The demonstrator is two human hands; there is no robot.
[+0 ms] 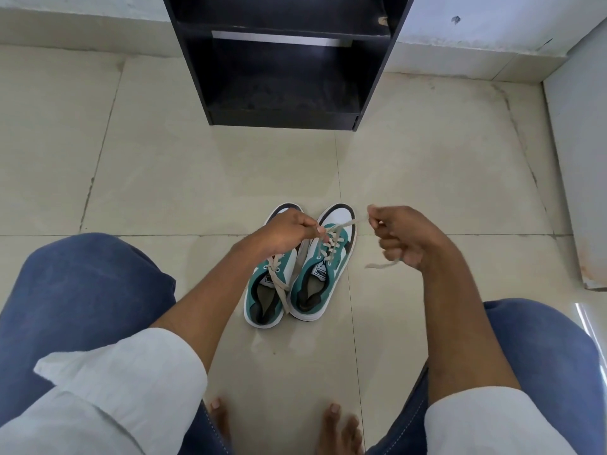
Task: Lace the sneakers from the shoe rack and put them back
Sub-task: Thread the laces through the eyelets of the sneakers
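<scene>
Floor-set sneaker's (323, 261) lace (348, 223) spans both grips

teal-white sneakers (295, 274) | side by side, floor | lace (348, 223) taut

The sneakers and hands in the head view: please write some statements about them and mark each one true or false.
1. Both sneakers stand on the floor in front of the shoe rack. True.
2. The right hand pulls a lace end out to the side. True.
3. One sneaker sits on the rack's lowest shelf. False: that shelf holds no shoe; both are on the floor.
4. The left hand rests flat on the knee. False: its fingers pinch the lace above the right-side sneaker.
5. The sneakers are red and black. False: they are teal and white.
</scene>
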